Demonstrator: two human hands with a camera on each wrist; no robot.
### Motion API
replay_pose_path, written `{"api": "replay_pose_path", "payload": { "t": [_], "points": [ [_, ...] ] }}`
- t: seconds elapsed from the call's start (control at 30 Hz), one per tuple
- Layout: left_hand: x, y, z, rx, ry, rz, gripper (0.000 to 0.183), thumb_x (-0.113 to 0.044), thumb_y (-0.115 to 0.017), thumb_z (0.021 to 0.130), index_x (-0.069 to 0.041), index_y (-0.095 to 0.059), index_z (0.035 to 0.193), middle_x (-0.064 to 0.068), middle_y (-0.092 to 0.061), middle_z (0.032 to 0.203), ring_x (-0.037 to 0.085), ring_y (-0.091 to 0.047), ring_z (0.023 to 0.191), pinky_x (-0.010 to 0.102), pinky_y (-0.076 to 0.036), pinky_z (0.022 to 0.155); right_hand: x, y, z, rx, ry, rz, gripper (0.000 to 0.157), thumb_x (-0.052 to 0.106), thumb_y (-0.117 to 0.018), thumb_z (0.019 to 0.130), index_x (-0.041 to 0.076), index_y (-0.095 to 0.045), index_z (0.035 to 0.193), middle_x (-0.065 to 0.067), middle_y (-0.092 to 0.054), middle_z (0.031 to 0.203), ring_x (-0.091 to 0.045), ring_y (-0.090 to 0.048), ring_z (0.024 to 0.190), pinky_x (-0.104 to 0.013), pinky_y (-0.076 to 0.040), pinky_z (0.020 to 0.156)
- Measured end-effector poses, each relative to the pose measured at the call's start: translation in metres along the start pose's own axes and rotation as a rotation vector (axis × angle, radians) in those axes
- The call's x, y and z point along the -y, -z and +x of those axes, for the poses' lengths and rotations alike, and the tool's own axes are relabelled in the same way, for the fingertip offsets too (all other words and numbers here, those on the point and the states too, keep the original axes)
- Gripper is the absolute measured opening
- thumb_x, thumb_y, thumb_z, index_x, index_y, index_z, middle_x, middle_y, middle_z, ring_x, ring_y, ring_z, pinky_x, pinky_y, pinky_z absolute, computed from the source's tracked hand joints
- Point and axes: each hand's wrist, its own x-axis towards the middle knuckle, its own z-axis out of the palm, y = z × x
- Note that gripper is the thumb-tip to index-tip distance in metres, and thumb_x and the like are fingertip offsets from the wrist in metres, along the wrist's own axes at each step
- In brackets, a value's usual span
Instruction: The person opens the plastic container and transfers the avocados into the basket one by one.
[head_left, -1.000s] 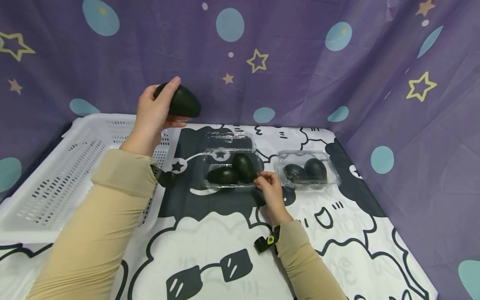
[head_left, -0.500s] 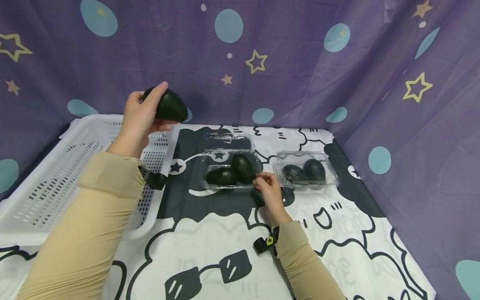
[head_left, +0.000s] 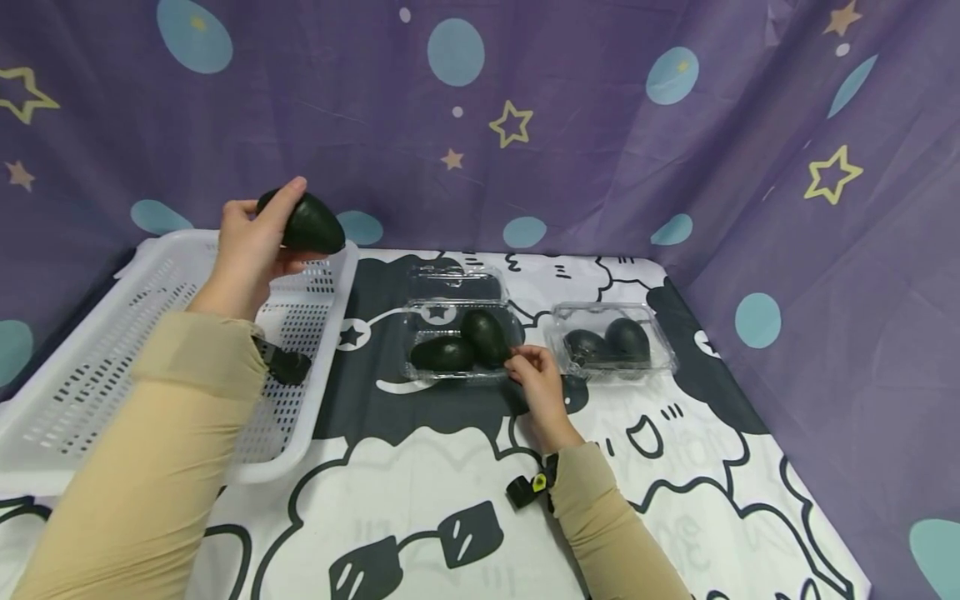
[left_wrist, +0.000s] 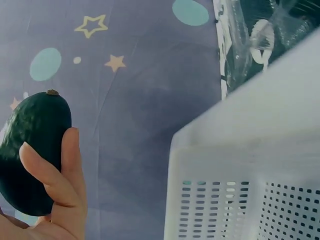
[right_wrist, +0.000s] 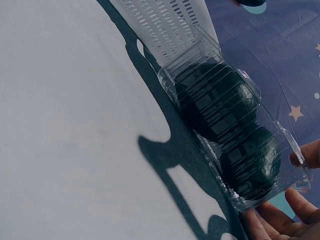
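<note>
One dark green avocado [head_left: 313, 227] up in the left hand [head_left: 247, 252], high near the back edge of the white basket [head_left: 324, 367], fingers and thumb clamped round it. From the left wrist, a gap between that avocado and the basket's rim. Two shiny avocados [head_left: 484, 337] in an open clear box [head_left: 459, 374], right of the basket, with its lid [head_left: 457, 286] folded back. Two other avocados [head_left: 628, 340] in a second clear box [head_left: 592, 313], farther right of the basket. Five in all, with two boxes and one basket. Right hand [head_left: 537, 381] on the open box's corner away from the basket, thumb and fingertips pinched on its edge. Open room on the printed cloth [head_left: 390, 475] between basket and boxes, wider toward the basket's near end. Purple wall [head_left: 570, 167] close behind the basket's back edge.
</note>
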Motion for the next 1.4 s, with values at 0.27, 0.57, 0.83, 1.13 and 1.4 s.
{"api": "replay_pose_path", "payload": {
  "t": [0.27, 0.57, 0.83, 1.13, 1.4],
  "points": [
    [0.008, 0.007, 0.004, -0.02, 0.019, 0.031, 0.086, -0.058, -0.072, 0.081, -0.016, -0.019, 0.134, 0.008, -0.047, 0.113, 0.011, -0.07, 0.054, 0.018, -0.047, 0.043, -0.001, 0.001, 0.001, 0.002, 0.004, -0.008, 0.032, 0.008, -0.057, 0.087, -0.001, -0.056, 0.117, -0.017, -0.062, 0.121, -0.003, -0.06, 0.084, -0.027, -0.052, 0.088],
    [0.022, 0.016, 0.01, -0.022, 0.049, 0.104, 0.086, -0.062, -0.068, 0.082, -0.017, -0.022, 0.137, 0.005, -0.047, 0.113, 0.01, -0.069, 0.053, 0.018, -0.044, 0.044, -0.001, 0.001, 0.0, 0.0, 0.002, 0.004, 0.031, 0.008, -0.058, 0.086, -0.001, -0.056, 0.115, -0.016, -0.063, 0.119, -0.004, -0.06, 0.084, -0.024, -0.052, 0.085],
    [0.03, 0.021, 0.016, -0.043, 0.019, 0.273, 0.077, -0.071, -0.058, 0.084, -0.019, -0.031, 0.134, -0.001, -0.05, 0.111, 0.004, -0.069, 0.057, 0.026, -0.042, 0.059, -0.001, 0.002, 0.0, 0.0, 0.0, -0.001, 0.031, 0.009, -0.058, 0.086, -0.001, -0.056, 0.116, -0.017, -0.063, 0.119, -0.004, -0.06, 0.084, -0.027, -0.052, 0.087],
    [0.05, 0.027, 0.023, -0.015, 0.042, 0.397, 0.093, -0.072, -0.049, 0.088, -0.011, -0.022, 0.153, 0.021, -0.037, 0.149, -0.001, -0.066, 0.057, 0.029, -0.046, 0.068, -0.002, 0.002, 0.0, 0.013, 0.007, -0.016, 0.031, 0.008, -0.056, 0.088, -0.001, -0.055, 0.118, -0.018, -0.062, 0.122, -0.003, -0.06, 0.085, -0.029, -0.053, 0.09],
    [0.06, 0.029, 0.025, -0.009, 0.047, 0.382, 0.081, -0.066, -0.052, 0.09, -0.006, -0.028, 0.14, 0.02, -0.04, 0.139, 0.002, -0.066, 0.055, 0.022, -0.05, 0.054, -0.001, 0.002, 0.0, 0.021, 0.019, -0.023, 0.031, 0.009, -0.055, 0.089, -0.002, -0.055, 0.119, -0.017, -0.062, 0.122, -0.003, -0.06, 0.085, -0.032, -0.053, 0.091]
  ]
}}
